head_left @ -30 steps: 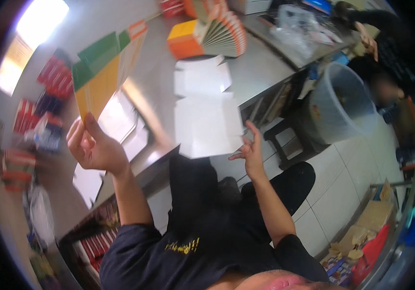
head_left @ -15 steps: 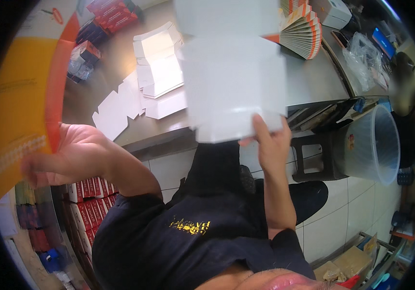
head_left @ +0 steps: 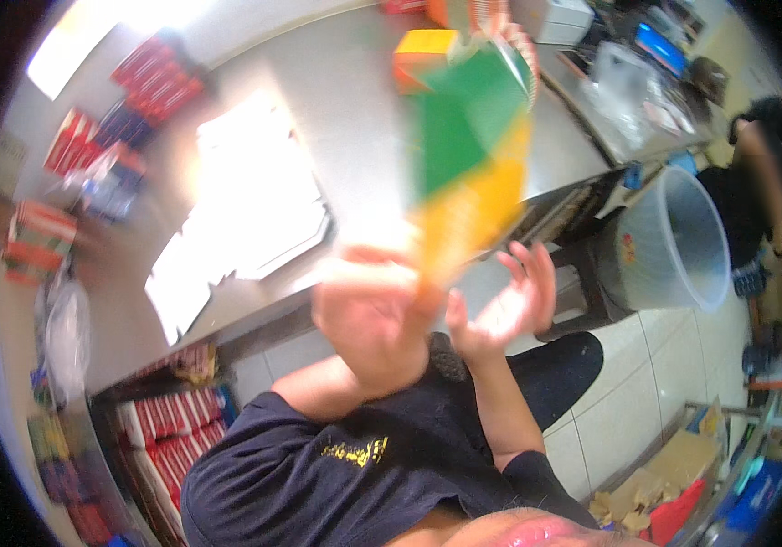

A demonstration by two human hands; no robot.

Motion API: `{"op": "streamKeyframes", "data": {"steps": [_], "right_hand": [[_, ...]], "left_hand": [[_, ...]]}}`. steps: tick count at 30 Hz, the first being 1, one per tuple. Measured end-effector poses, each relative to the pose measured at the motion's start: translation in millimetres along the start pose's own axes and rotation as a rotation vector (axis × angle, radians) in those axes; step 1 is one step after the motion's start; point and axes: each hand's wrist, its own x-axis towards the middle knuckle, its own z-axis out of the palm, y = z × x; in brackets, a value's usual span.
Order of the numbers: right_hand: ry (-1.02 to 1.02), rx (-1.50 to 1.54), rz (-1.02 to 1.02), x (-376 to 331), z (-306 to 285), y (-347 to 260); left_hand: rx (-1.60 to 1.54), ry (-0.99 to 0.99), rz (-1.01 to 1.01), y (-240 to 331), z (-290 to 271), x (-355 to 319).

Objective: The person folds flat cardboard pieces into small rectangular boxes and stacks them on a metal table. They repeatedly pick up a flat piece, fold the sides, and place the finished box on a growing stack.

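A green and yellow-orange printed card carton, blurred by motion, stands up over the front edge of the metal table. My left hand is closed on its lower end, its fingers smeared. Just right of the carton's lower part, my right hand is held palm up with its fingers spread, apart from it and holding nothing. On the table to the left lie flat white carton blanks, overlapping and glaring in the light. Past the carton, an orange-yellow box sits on the table, near a partly hidden fan of cartons.
Red and dark boxes are piled at the back left of the table. A clear plastic bin stands to the right. Below the table at left are rows of red-and-white boxes. Another person is at the far right.
My left hand has swung from the far left to the middle with the printed carton. The right hand has let go of the white-faced card and spread its fingers. The view has shifted.
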Motion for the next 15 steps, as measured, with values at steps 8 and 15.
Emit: {"op": "streamKeyframes", "data": {"steps": [8, 15], "right_hand": [[-0.025, -0.497, -0.049, -24.3, -111.6, -8.7], [-0.114, -0.305, 0.364, -38.5, -102.1, 63.6]], "left_hand": [[-0.274, -0.592, -0.758, -0.3, 66.6, -59.0], [-0.049, -0.730, -0.947, -132.0, 31.5, -107.9]]}}
